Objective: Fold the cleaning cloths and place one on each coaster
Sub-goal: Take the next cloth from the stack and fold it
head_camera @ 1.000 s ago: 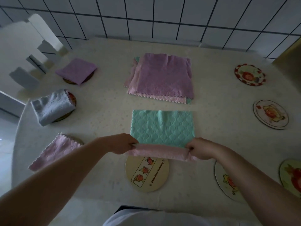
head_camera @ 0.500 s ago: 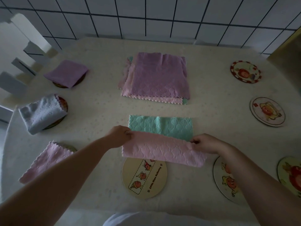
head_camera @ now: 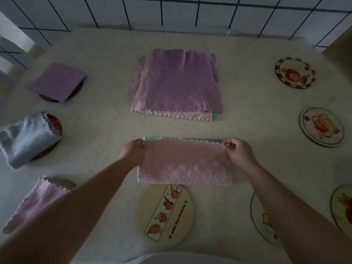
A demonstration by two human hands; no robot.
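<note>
A two-sided cloth, pink on one face and green on the other (head_camera: 183,164), lies folded in half on the table in front of me, pink face up, a thin green edge showing at its far side. My left hand (head_camera: 133,152) pinches its far left corner and my right hand (head_camera: 238,152) pinches its far right corner. A bare round cream coaster with fruit drawings (head_camera: 164,214) sits just near of the cloth. A stack of unfolded cloths (head_camera: 179,82), purple on top, lies further back.
Three coasters on the left carry folded cloths: purple (head_camera: 57,80), pale blue (head_camera: 26,134), pink (head_camera: 36,202). Bare picture coasters stand on the right (head_camera: 294,72) (head_camera: 322,126) (head_camera: 262,220) (head_camera: 342,204). A tiled wall (head_camera: 171,10) runs behind the table.
Both hands carried the cloth's near edge away from me, over the green face, to its far edge. The green face is now almost fully covered by pink.
</note>
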